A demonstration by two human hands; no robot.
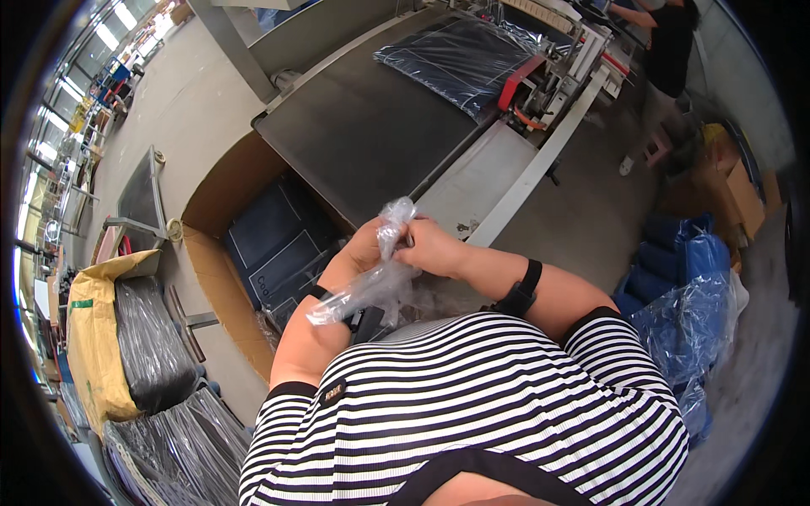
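In front of my chest, both hands are closed on a crumpled strip of clear plastic film (363,291). My left hand (365,242) grips it from the left, its fingers partly hidden by the film. My right hand (432,249) pinches the same film close beside the left, fingers curled in. One bunched end sticks up above the hands, and a loose end trails down over my left forearm. Just beyond the hands lies the near end of a dark conveyor belt (363,126). A black strap with a small box (513,298) is on my right wrist.
A cardboard box (221,291) with dark flat packs (283,236) stands left of the belt. A film-wrapped dark pack (456,63) lies on the belt by a machine with a red guard (519,83). Blue wrapped bundles (683,278) sit at right. Another person (671,51) stands at far right.
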